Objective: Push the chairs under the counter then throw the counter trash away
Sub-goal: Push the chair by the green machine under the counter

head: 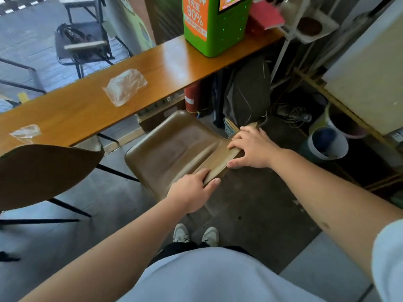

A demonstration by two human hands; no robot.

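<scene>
Both the left hand (192,192) and right hand (250,147) clamped the brown chair (174,147) backrest's top edge. A green kiosk (214,25) on the counter (65,112) read "80%", its top cut off.

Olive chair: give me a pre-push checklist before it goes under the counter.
1. Left hand gripping the backrest: ok.
2. Right hand on the backrest: ok.
3. Olive chair front edge already reaching under the wooden counter: ok.
4. Space below, with fire extinguisher and dark bag nearby: cannot tell.
5. Brown chair on the left pushed in: not ok.
6. Plastic wrappers cleared off: not ok.
</scene>
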